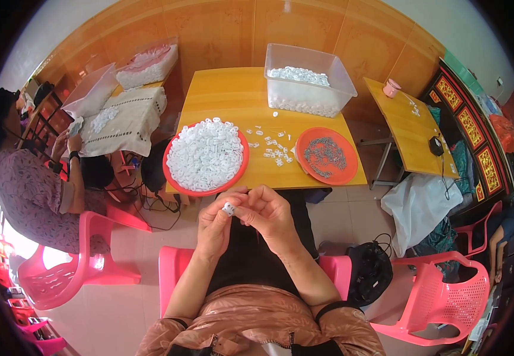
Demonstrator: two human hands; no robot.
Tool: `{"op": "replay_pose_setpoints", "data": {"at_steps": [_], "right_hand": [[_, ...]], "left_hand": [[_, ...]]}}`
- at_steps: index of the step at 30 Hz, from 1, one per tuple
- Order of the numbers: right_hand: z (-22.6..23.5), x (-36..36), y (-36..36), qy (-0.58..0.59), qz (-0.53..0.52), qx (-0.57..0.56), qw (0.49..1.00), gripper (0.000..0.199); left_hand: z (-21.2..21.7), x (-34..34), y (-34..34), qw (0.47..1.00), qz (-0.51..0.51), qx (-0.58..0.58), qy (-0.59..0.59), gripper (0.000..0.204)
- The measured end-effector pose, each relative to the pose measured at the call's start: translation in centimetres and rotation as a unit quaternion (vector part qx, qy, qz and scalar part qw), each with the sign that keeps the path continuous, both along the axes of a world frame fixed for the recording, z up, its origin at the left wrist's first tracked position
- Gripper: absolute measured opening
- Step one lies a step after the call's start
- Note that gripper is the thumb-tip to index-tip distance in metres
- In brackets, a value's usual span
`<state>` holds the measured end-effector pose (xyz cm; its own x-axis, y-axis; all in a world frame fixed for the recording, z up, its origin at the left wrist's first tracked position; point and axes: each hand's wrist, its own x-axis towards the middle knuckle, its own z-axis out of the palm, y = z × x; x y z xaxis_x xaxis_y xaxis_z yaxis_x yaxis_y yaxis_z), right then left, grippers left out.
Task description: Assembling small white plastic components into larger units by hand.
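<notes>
Above my lap, just off the table's near edge, my two hands meet. My left hand (pixel 212 228) is closed, pinching a small white plastic piece (pixel 228 209) with dark holes between thumb and fingers. My right hand (pixel 273 222) is curled beside it, its thumb tip close to the piece; whatever its fingers grip is too small or hidden. A red basin (pixel 246 155) heaped with similar white pieces (pixel 204 155) stands beyond my left hand. Beyond my right hand lies a red plate (pixel 347 172) of small thin metal parts (pixel 326 155). Loose white pieces (pixel 277 153) are scattered between them.
A clear plastic bin (pixel 310 101) of white pieces sits at the yellow table's (pixel 221 89) back right. To the left, another person (pixel 37 190) works at a cloth-covered table (pixel 123 133). A side table (pixel 399 115), black bag (pixel 371 273) and pink chair (pixel 441 296) stand right.
</notes>
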<state>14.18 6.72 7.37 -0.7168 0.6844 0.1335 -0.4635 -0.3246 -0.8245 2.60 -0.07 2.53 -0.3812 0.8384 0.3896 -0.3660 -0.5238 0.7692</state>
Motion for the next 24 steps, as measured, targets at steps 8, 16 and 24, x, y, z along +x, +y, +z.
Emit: {"op": "replay_pose_setpoints", "data": {"at_steps": [8, 16, 24], "right_hand": [[-0.8, -0.2, 0.4, -0.097, 0.022, 0.115, 0.988, 0.020], [-0.5, -0.2, 0.0, -0.070, 0.066, 0.010, 0.995, 0.019], [0.4, -0.2, -0.2, -0.139, -0.097, 0.404, 0.899, 0.019]], "left_hand": [[0.0, 1.1, 0.0, 0.997, 0.041, -0.057, -0.044, 0.041], [0.7, 0.1, -0.5, 0.995, 0.045, -0.064, 0.054, 0.040], [0.4, 0.7, -0.4, 0.995, 0.038, -0.064, -0.066, 0.044]]}}
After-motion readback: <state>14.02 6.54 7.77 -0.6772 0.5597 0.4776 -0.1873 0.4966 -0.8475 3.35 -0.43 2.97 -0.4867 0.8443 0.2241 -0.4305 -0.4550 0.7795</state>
